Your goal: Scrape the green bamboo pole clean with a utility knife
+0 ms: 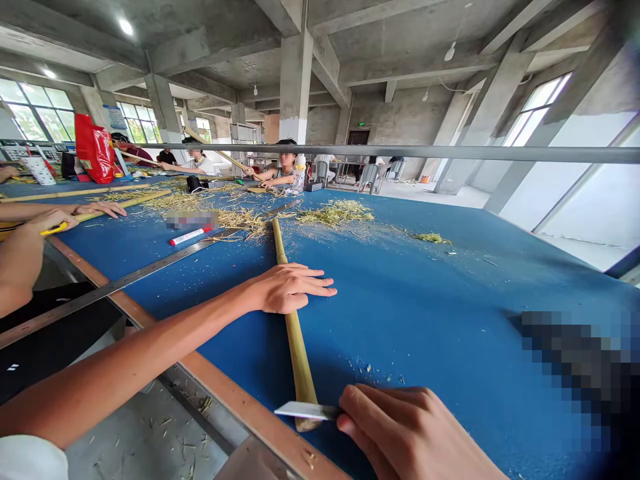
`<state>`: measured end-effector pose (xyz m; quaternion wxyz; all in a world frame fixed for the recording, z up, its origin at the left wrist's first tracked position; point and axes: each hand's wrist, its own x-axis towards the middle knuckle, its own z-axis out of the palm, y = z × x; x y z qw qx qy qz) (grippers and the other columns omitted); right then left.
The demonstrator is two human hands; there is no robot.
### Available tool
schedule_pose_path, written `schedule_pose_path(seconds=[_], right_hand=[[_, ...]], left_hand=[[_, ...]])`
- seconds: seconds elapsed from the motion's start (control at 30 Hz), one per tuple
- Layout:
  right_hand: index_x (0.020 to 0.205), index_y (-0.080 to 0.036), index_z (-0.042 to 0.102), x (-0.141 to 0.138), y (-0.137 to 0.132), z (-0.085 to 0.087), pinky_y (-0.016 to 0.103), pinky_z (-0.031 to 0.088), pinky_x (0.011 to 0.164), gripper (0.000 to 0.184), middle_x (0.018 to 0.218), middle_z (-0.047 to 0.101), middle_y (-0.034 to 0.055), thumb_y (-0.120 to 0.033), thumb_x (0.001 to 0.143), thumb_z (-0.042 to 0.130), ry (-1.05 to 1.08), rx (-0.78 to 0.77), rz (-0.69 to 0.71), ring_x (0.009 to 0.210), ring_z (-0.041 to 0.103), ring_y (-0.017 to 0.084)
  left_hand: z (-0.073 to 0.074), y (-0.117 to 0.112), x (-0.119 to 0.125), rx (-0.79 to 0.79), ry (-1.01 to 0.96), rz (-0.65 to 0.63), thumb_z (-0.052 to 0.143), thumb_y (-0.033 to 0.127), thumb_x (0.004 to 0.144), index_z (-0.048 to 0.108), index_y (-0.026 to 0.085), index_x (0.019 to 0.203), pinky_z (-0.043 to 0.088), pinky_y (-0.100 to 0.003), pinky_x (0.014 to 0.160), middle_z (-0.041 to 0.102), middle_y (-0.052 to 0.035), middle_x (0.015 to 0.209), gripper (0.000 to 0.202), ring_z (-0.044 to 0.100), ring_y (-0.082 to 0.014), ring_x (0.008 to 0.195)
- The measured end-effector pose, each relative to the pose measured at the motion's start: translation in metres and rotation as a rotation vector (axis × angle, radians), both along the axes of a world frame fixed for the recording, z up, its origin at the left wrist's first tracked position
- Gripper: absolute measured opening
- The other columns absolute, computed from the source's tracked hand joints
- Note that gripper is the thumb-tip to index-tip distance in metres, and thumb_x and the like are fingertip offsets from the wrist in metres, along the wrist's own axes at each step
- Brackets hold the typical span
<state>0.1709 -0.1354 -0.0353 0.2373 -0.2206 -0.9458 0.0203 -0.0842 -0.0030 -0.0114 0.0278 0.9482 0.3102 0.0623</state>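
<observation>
Head view: left hand (287, 289) spread, fingers resting on long yellow-green bamboo pole (296, 343); right hand (410, 433) pinching flat steel blade (305, 411), cut off by lower frame edge.

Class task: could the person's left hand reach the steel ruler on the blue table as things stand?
Probably yes. The left hand rests open on the bamboo pole, and the steel ruler lies on the same side of the pole, just beyond the forearm, with nothing between them.

Blue-topped table (440, 313) strewn with seemingly bamboo shavings (335, 213)
</observation>
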Motion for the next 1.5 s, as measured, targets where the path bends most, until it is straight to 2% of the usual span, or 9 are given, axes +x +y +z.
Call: schedule_pose_path(seconds=[0.13, 0.37, 0.5, 0.63, 0.73, 0.9, 1.13, 1.37, 1.5], right_hand=[[0.083, -0.028, 0.039, -0.003, 0.0, -0.003, 0.032, 0.033, 0.045, 0.027, 0.067, 0.055, -0.0074, -0.029, 0.108, 0.031, -0.029, 0.002, -0.045, 0.048, 0.052, 0.016], [0.083, -0.028, 0.04, 0.002, 0.002, 0.009, 0.032, 0.037, 0.051, 0.026, 0.072, 0.059, -0.0061, -0.03, 0.108, 0.032, -0.109, -0.09, 0.045, 0.053, 0.057, 0.015], [0.08, -0.028, 0.039, 0.003, 0.0, 0.006, 0.032, 0.036, 0.049, 0.029, 0.066, 0.055, -0.0085, -0.036, 0.108, 0.037, -0.092, -0.083, 0.089, 0.051, 0.055, 0.014], [0.083, -0.028, 0.041, 0.003, -0.002, 0.003, 0.031, 0.038, 0.051, 0.024, 0.072, 0.058, -0.0066, -0.03, 0.107, 0.039, -0.071, -0.093, 0.036, 0.054, 0.056, 0.015], [0.084, -0.027, 0.042, 0.001, -0.003, 0.007, 0.031, 0.038, 0.052, 0.019, 0.077, 0.06, -0.0051, -0.024, 0.102, 0.048, -0.098, -0.108, 0.003, 0.058, 0.058, 0.016], [0.082, -0.028, 0.045, 0.0, -0.005, 0.009, 0.032, 0.038, 0.052, 0.021, 0.078, 0.061, -0.0055, -0.033, 0.096, 0.06, -0.147, -0.121, -0.022, 0.059, 0.06, 0.017], [0.08, -0.028, 0.046, 0.0, -0.001, 0.007, 0.035, 0.033, 0.046, 0.027, 0.07, 0.06, -0.0051, -0.042, 0.103, 0.046, -0.135, -0.097, 0.01, 0.049, 0.055, 0.017], [0.078, -0.028, 0.04, 0.0, 0.002, 0.014, 0.033, 0.031, 0.046, 0.028, 0.066, 0.056, -0.0073, -0.028, 0.105, 0.032, -0.116, -0.131, 0.022, 0.047, 0.048, 0.017], [0.075, -0.028, 0.038, 0.003, -0.001, 0.017, 0.032, 0.031, 0.046, 0.031, 0.062, 0.053, -0.0076, -0.028, 0.106, 0.033, -0.105, -0.063, 0.04, 0.046, 0.046, 0.016]], left_hand=[[-0.001, 0.001, 0.0, -0.002, -0.008, -0.001, 0.037, 0.015, 0.086, 0.049, 0.027, 0.147, 0.023, -0.037, 0.122, 0.039, 0.0053, 0.156, 0.063, 0.031, -0.015, 0.149], [0.004, 0.001, 0.002, -0.029, 0.032, 0.0, 0.038, 0.013, 0.084, 0.046, 0.027, 0.148, 0.018, -0.045, 0.123, 0.036, 0.0048, 0.158, 0.066, 0.031, -0.0173, 0.149], [0.007, 0.0, 0.003, -0.051, 0.053, 0.021, 0.038, 0.013, 0.082, 0.045, 0.028, 0.149, 0.016, -0.048, 0.124, 0.036, 0.0048, 0.158, 0.069, 0.029, -0.0183, 0.15], [0.008, 0.0, 0.004, -0.055, 0.055, 0.02, 0.039, 0.013, 0.081, 0.045, 0.027, 0.149, 0.015, -0.049, 0.124, 0.036, 0.004, 0.158, 0.07, 0.03, -0.0194, 0.15], [0.008, -0.001, 0.003, -0.056, 0.052, 0.026, 0.04, 0.013, 0.081, 0.044, 0.028, 0.149, 0.016, -0.05, 0.123, 0.036, 0.0045, 0.158, 0.07, 0.03, -0.0199, 0.15], [0.009, -0.003, 0.002, -0.05, 0.056, 0.029, 0.039, 0.013, 0.082, 0.044, 0.03, 0.15, 0.017, -0.049, 0.124, 0.035, 0.0053, 0.159, 0.07, 0.028, -0.0206, 0.151], [0.011, -0.002, 0.003, -0.06, 0.091, 0.036, 0.039, 0.011, 0.08, 0.043, 0.03, 0.15, 0.019, -0.046, 0.123, 0.034, 0.0048, 0.159, 0.073, 0.027, -0.0194, 0.151], [0.01, 0.0, 0.003, -0.057, 0.1, 0.02, 0.036, 0.012, 0.082, 0.042, 0.029, 0.151, 0.018, -0.044, 0.124, 0.034, 0.0051, 0.159, 0.071, 0.026, -0.0173, 0.151], [0.008, 0.001, 0.002, -0.045, 0.095, 0.025, 0.036, 0.014, 0.084, 0.042, 0.03, 0.151, 0.016, -0.046, 0.124, 0.034, 0.006, 0.159, 0.069, 0.026, -0.0184, 0.151]])
